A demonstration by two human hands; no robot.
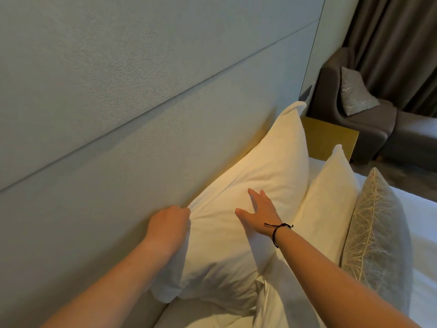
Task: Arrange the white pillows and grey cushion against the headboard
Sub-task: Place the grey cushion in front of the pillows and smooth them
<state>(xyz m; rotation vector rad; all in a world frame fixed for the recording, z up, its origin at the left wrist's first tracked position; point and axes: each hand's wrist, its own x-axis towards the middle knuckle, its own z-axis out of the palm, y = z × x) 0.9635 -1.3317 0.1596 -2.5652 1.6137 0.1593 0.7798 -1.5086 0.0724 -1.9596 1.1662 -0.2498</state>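
A large white pillow (267,159) stands upright against the padded grey headboard (118,102). My left hand (169,224) is closed on that pillow's near top edge, next to the headboard. My right hand (259,213), wearing a black wrist cord, lies flat with spread fingers on the pillow's front face. A second white pillow (327,204) leans against the first one. In front of it stands the grey cushion (378,235) with a pale branch pattern.
White bed linen (423,228) spreads to the right. A yellow bedside table (328,138) sits beyond the pillows. Behind it are a grey armchair (364,129) holding another patterned cushion (356,92), and dark curtains (397,43).
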